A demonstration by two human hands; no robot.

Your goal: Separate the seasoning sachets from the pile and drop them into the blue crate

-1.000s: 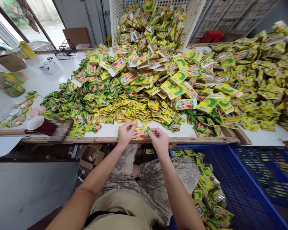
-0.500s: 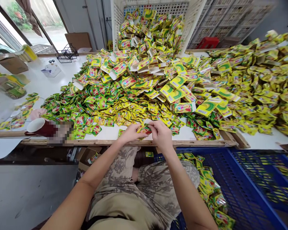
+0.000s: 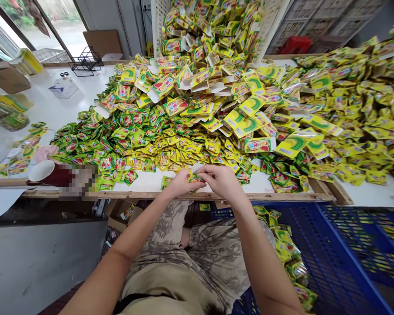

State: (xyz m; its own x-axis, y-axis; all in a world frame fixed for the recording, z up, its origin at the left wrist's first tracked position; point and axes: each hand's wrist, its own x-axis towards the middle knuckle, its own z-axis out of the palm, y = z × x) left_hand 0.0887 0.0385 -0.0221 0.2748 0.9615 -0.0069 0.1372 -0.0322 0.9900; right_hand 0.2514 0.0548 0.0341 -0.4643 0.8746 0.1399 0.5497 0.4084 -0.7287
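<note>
Over the table's front edge, my left hand (image 3: 181, 185) grips a small yellow-and-green carton (image 3: 192, 178). A white flap stands up at the carton's top. My right hand (image 3: 223, 181) is pinched at the flap side of this same carton; its fingertips partly hide it. Just beyond my hands lie many yellow sachets (image 3: 180, 148), with green sachets (image 3: 131, 122) heaped to their left. Flat yellow cartons (image 3: 245, 120), some with flaps open, are piled behind and to the right. One green sachet (image 3: 165, 181) lies by my left hand.
A white plastic crate (image 3: 271, 26) tips more cartons onto the table. A dark red mug (image 3: 54, 174) stands at the left edge. More yellow packets (image 3: 364, 118) are heaped at right. Below right is a blue crate (image 3: 315, 245) beside packed cartons (image 3: 287, 249).
My right hand has turned over the carton, and its white flap now shows upright. The carton is more covered by my fingers. The view has tilted down slightly.
</note>
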